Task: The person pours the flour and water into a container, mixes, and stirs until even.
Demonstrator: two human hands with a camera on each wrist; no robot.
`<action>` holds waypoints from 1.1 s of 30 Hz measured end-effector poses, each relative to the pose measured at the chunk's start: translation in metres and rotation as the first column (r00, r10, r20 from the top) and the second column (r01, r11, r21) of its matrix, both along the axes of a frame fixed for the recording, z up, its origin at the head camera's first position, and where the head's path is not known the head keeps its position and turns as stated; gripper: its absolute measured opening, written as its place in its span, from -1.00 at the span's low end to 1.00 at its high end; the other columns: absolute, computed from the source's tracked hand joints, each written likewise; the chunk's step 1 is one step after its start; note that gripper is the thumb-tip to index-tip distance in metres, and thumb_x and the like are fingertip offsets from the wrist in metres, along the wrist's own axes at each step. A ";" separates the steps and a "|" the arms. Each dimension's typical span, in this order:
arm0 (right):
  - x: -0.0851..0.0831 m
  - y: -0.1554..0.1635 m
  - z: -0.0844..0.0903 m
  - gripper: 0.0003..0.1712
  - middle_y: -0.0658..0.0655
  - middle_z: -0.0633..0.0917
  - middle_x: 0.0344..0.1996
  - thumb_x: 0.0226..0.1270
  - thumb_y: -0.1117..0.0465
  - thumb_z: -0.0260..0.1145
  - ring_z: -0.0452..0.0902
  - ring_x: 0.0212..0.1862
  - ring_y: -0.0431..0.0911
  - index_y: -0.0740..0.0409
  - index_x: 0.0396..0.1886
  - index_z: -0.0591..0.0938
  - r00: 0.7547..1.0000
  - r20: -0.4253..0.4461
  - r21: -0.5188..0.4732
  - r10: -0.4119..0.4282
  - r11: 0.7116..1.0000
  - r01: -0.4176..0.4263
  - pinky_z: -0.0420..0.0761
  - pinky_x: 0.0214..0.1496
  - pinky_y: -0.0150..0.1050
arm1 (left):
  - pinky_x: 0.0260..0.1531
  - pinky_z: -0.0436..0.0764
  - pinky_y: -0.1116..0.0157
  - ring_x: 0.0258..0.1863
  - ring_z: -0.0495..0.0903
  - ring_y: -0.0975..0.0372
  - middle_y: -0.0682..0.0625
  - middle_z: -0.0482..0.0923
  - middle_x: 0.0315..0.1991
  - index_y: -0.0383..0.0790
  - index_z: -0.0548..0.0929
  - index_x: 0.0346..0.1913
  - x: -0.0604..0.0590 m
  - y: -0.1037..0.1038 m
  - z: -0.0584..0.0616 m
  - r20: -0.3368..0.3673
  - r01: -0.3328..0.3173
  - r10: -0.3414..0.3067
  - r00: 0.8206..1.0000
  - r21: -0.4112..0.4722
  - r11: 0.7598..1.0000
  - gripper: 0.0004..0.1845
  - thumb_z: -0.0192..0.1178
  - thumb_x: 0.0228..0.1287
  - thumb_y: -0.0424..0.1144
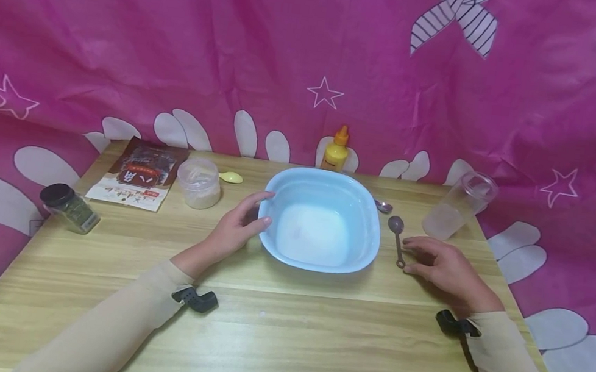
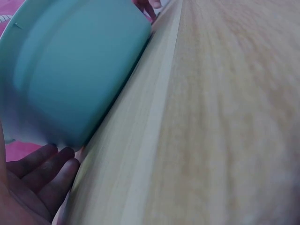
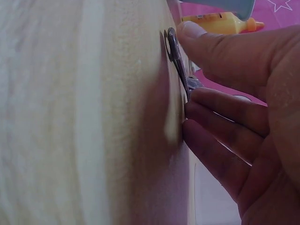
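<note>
A light blue basin [image 1: 317, 262] stands mid-table with a shallow layer of what looks like clear liquid inside. My left hand [image 1: 238, 225] is at its left side, thumb and fingers spread at the rim; the left wrist view shows the fingertips [image 2: 65, 154] close against the outer wall. A dark grey measuring spoon [image 1: 399, 242] lies right of the basin. Beside its handle, my right hand [image 1: 443, 267] rests on the table with thumb and fingers apart. Seen from the right wrist, the thumb [image 3: 201, 40] is at the handle's end, and contact is hard to tell.
At the back left are a black-lidded spice jar [image 1: 70, 208], a brown and white packet [image 1: 139, 174], a tub of pale powder [image 1: 200, 184] and a yellow spoon [image 1: 231, 177]. A yellow squeeze bottle [image 1: 336, 152], metal spoon [image 1: 384, 207] and clear bottle [image 1: 458, 207] stand or lie farther right.
</note>
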State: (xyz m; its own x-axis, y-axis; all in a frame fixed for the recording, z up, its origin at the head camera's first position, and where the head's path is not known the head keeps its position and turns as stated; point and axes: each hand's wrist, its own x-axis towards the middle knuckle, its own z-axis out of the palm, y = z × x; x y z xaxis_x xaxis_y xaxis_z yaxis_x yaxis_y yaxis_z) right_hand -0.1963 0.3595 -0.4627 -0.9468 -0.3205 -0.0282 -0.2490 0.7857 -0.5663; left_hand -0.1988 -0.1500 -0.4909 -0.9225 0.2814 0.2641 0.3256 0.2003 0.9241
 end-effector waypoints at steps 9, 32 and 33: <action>0.001 0.002 0.000 -0.34 0.16 0.66 0.44 0.50 -0.13 0.58 0.64 0.41 0.21 -0.01 0.47 0.70 0.999 0.021 0.008 -0.026 1.000 0.026 0.60 0.48 0.33 | 0.51 0.53 -0.15 0.53 0.51 -0.22 -0.25 0.38 0.65 -0.08 0.43 0.66 -0.005 0.002 -0.005 0.000 0.023 -0.023 1.000 0.019 1.000 -0.39 0.28 0.66 -0.26; -0.023 -0.046 0.031 -0.07 0.15 0.44 0.66 0.51 -0.27 0.52 0.34 0.64 0.26 -0.03 0.71 0.45 0.984 -0.177 0.020 0.037 0.999 -0.034 0.43 0.57 0.45 | 0.53 0.49 -0.20 0.55 0.48 -0.23 -0.26 0.34 0.65 -0.14 0.21 0.79 -0.003 -0.012 0.029 0.089 0.111 -0.103 0.991 -0.100 0.989 -0.14 0.39 0.61 -0.13; -0.024 -0.051 0.034 -0.06 0.15 0.43 0.67 0.50 -0.28 0.53 0.30 0.67 0.24 -0.03 0.71 0.45 0.980 -0.193 0.028 0.044 0.999 -0.040 0.40 0.59 0.46 | 0.55 0.46 -0.22 0.57 0.45 -0.24 -0.27 0.32 0.66 -0.17 0.19 0.79 -0.003 -0.013 0.032 0.071 0.114 -0.107 0.992 -0.109 0.987 -0.13 0.39 0.61 -0.13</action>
